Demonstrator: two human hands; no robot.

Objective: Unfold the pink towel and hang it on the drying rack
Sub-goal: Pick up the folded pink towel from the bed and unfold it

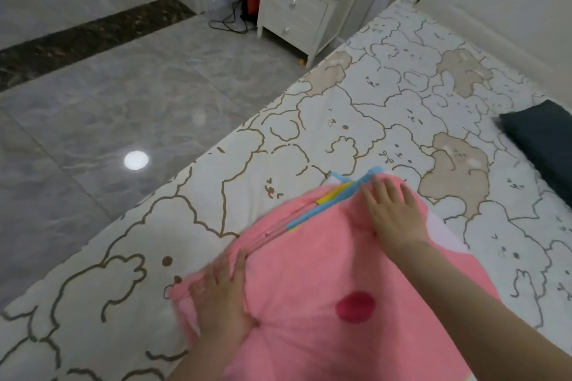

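The pink towel (309, 272) lies folded on the bed, with a dark red spot and a blue and yellow stripe along its far fold. My left hand (221, 297) rests palm down on the towel's near left corner, and the cloth puckers at the heel of the hand. My right hand (393, 210) lies flat on the far right part of the towel beside the blue stripe, its fingers spread. Neither hand visibly curls around the fabric. No drying rack is in view.
The bed (387, 108) has a cream cover printed with bears and fills the right side. A dark folded cloth (544, 139) lies at its right edge. A white nightstand (303, 0) stands at the head, with cables (232, 18) on the glossy grey tiled floor (108, 102).
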